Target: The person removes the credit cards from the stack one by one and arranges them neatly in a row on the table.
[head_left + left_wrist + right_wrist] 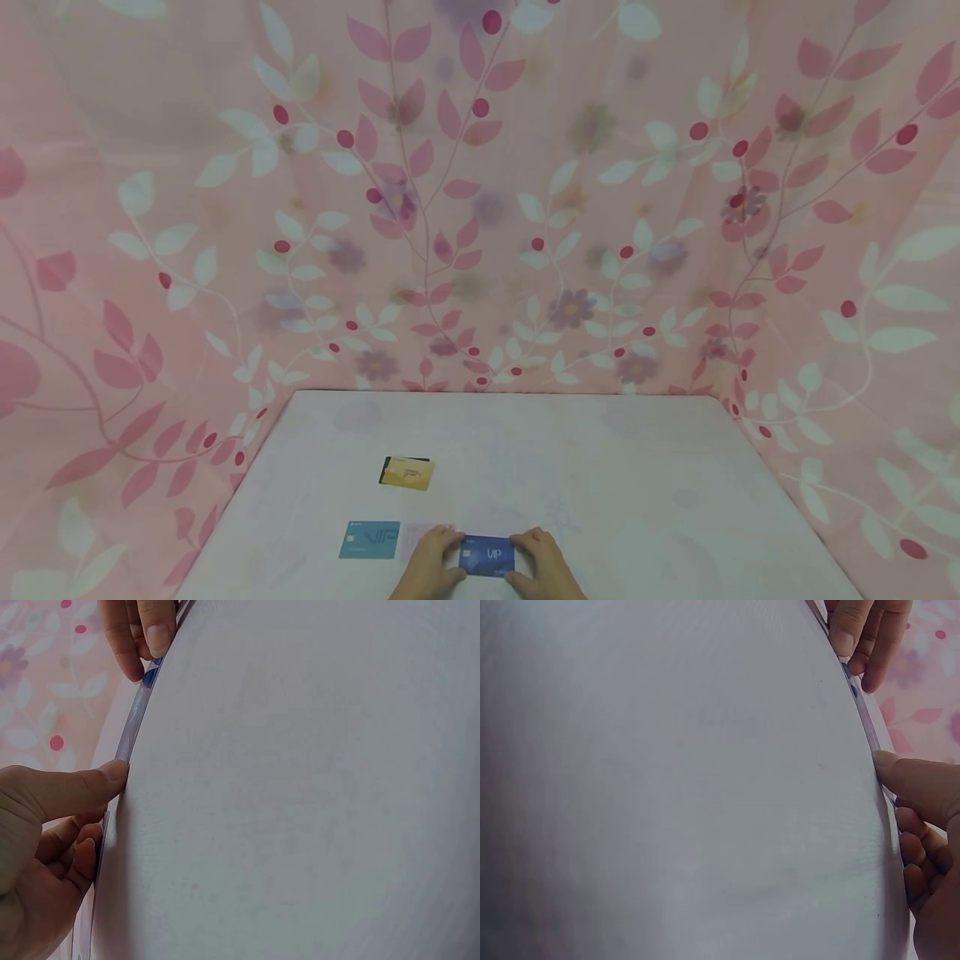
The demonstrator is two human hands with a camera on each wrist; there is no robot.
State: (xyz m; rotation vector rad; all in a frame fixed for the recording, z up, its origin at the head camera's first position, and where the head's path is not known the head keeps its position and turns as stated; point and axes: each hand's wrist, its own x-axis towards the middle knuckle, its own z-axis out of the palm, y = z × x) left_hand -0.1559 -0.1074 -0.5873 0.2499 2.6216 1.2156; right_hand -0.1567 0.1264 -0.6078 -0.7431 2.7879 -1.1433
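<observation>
A dark blue card (487,556) printed with "VIP" lies between my two hands near the table's front. My left hand (430,565) pinches its left end, thumb at the lower corner and fingers at the upper one. At the right end, my right hand (547,565) pinches it the same way. Both wrist views show the card only as a thin edge, with the left thumb (105,778) and the right thumb (900,769) against it. A pale pinkish card (412,537) lies beside my left hand, which partly hides it. Left of that is a teal "VIP" card (369,540).
Farther back on the white-covered table (600,467), a yellow card (408,474) overlaps a black card (385,468), of which only the edge shows. Pink floral cloth (480,292) hangs behind the table and along both sides.
</observation>
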